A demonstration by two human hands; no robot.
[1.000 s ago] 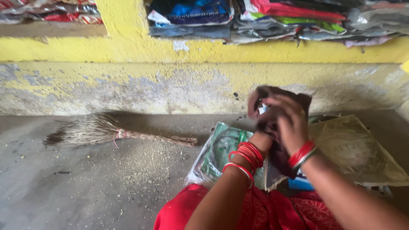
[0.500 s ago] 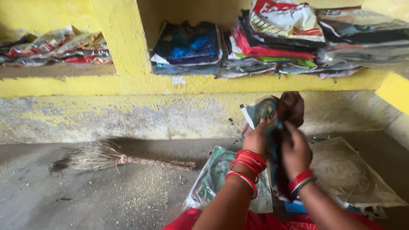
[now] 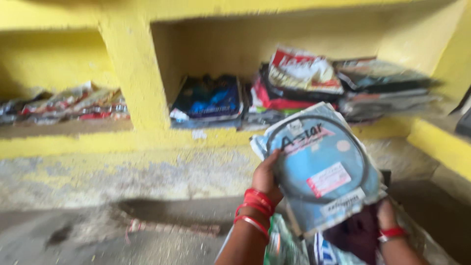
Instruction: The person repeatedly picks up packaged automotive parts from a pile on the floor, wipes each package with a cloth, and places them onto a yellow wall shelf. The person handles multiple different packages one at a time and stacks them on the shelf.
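Blue plastic packet (image 3: 321,169) (a dark ring inside) is being gripped at its left edge by the left hand (image 3: 267,177); the right hand (image 3: 385,216), mostly hidden, is supporting its lower right corner, grip unclear.

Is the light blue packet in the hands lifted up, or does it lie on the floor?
Lifted up: the left hand grips the light blue packet at its left edge, in front of the yellow shelf.

Pale blue packet (image 3: 324,167) with black ring and red-white label; red bangles (image 3: 256,206); yellow shelf wall (image 3: 132,83).
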